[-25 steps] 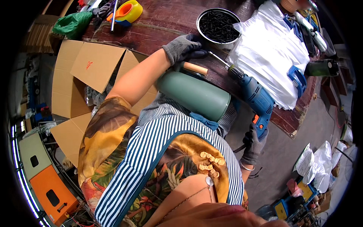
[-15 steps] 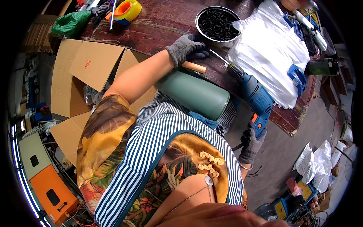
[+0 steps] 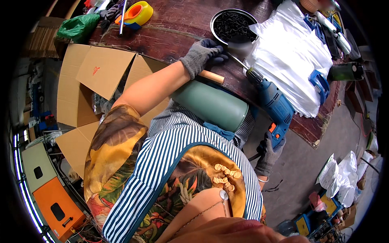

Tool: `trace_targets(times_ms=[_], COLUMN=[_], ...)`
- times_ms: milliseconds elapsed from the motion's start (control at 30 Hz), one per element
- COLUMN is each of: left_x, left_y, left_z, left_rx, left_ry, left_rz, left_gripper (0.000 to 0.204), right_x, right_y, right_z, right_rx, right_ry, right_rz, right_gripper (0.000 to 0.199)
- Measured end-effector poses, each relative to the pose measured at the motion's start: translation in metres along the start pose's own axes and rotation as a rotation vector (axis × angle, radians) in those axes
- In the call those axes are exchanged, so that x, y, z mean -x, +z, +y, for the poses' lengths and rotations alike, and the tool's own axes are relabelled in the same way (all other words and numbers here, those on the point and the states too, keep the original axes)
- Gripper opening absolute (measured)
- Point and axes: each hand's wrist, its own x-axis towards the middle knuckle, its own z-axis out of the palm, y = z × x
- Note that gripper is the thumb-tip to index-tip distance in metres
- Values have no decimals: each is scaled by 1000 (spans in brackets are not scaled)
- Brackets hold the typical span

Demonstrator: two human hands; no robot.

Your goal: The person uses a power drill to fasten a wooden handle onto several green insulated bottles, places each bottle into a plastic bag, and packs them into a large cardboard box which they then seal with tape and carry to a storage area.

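My right hand [image 3: 269, 156], in a grey knit glove, grips the handle of a blue power drill [image 3: 276, 103]. The drill's long bit [image 3: 238, 61] points up and left, its tip close to the fingers of my left hand [image 3: 206, 56]. That hand, gloved in grey with dark fingertips, has its fingers drawn together at the table's edge; anything between them is hidden. Under my left wrist a light wooden strip [image 3: 212, 76] sticks out. A dull green cylinder [image 3: 210, 103] lies across my lap. Beyond the bit stands a round metal bowl [image 3: 212, 32] of black screws [image 3: 234, 25].
White plastic sheets [image 3: 289, 60] cover the right of the dark red table [image 3: 178, 24], with a blue-handled tool [image 3: 319, 86] on them. Yellow tape [image 3: 142, 13] and a green bag [image 3: 79, 26] lie at the far left. An open cardboard box [image 3: 73, 85] stands by my left arm.
The view has shifted slightly. My left fingers have risen a little, nearer the bowl, and a blurred grey patch now shows at its near rim. The drill stays almost in place.
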Motion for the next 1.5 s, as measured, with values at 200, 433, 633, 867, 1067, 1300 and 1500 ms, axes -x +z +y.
trace_targets(times_ms=[200,433,633,867,1067,1300,1500], left_x=[-14,2,3,8,42,58,54], left_y=[-14,-5,-8,-11,-51,-53,-58], left_z=[-1,10,3,6,17,-5,-2], left_rx=[-84,-305,-239,-323,-983,-1337,-1347], left_ry=[50,117,92,97,611,644,606], left_rz=[-104,-98,-70,-38,-225,-277,-333], left_gripper=[24,22,22,30,51,44,43], right_x=[1,-24,-36,-71,-67,-71,-66], right_y=[-5,-31,-35,-28,-73,-106,-89], right_z=[-5,-8,-11,-14,-27,-59,-75], right_rx=[43,293,64,-472,-465,-280,-159], right_ry=[-10,-97,34,521,577,680,652], right_rz=[-45,-146,-295,-578,-543,-396,-314], right_gripper=[57,43,48,70,68,59,56])
